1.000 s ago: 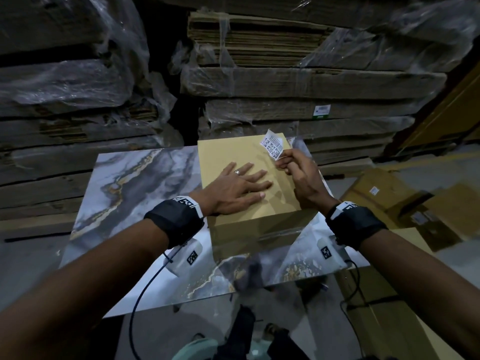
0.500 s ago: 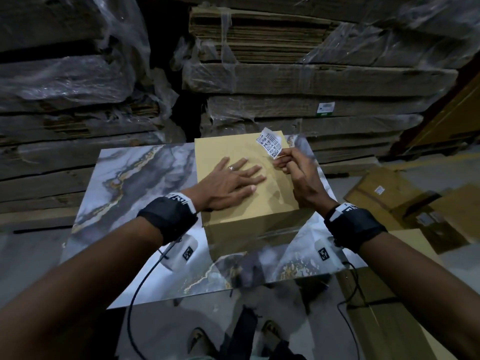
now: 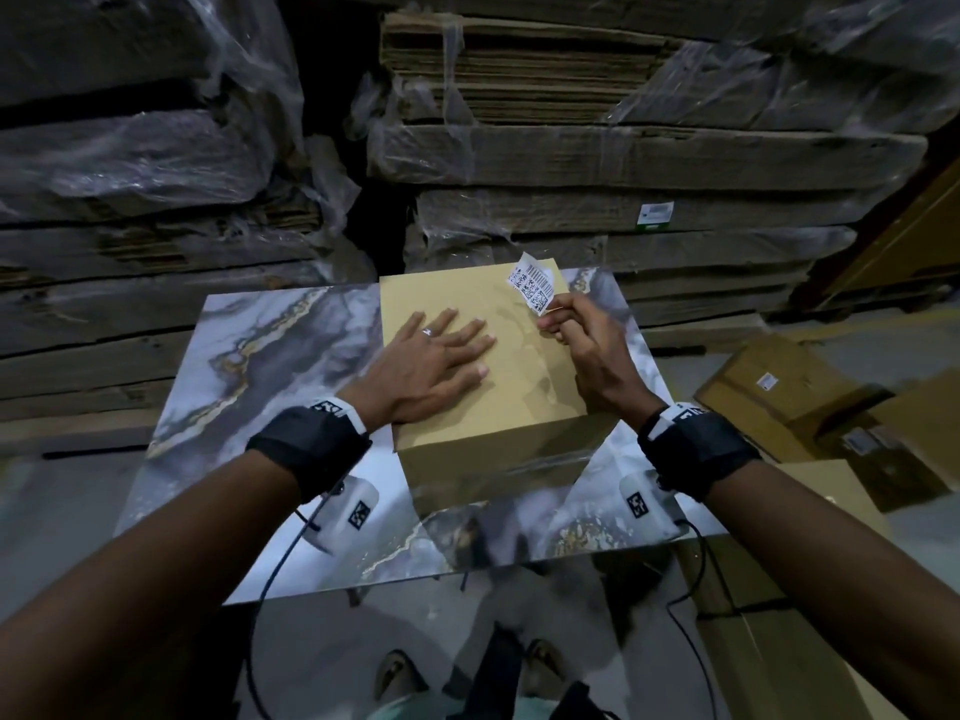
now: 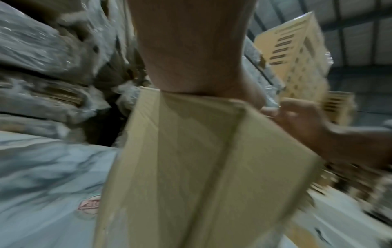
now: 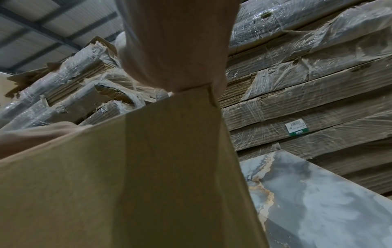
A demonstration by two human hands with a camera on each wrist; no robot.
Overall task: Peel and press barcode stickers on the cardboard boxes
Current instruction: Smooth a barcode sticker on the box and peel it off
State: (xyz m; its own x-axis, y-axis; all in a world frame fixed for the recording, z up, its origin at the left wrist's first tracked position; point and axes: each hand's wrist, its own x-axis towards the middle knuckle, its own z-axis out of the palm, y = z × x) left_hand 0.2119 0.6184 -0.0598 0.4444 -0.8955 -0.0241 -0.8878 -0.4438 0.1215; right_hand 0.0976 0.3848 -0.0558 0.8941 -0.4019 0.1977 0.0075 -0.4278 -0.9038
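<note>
A person's left hand (image 3: 436, 363) lies flat with fingers spread on top of a plain cardboard box (image 3: 519, 402), holding it steady, while the right hand (image 3: 587, 350) pinches the lower end of a barcode sticker (image 3: 532, 284) between thumb and fingertips and holds it up over the box's far right corner. The sticker looks free of the surface, its top corner curling (whether any backing is still on it cannot be told), so the step in hand appears to be the carry between peeling and pressing. The next move calls for lowering the label flat onto bare cardboard, one edge first, then smoothing it with the fingers so it does not crease or fold onto itself.

The box sits toward the far side of a marble-patterned table (image 3: 270, 356). Behind it rise shrink-wrapped stacks of flattened cardboard (image 3: 623, 158), one carrying a small green-edged label (image 3: 656, 215). Further boxes (image 3: 810, 402), at least one already labelled, lie on the floor to the right. Black wrist straps (image 3: 306, 449) with trailing cables sit on both forearms. Nothing stands between sticker and box top; the spread left hand covers the middle, leaving the right-hand part of the top open for the label.
</note>
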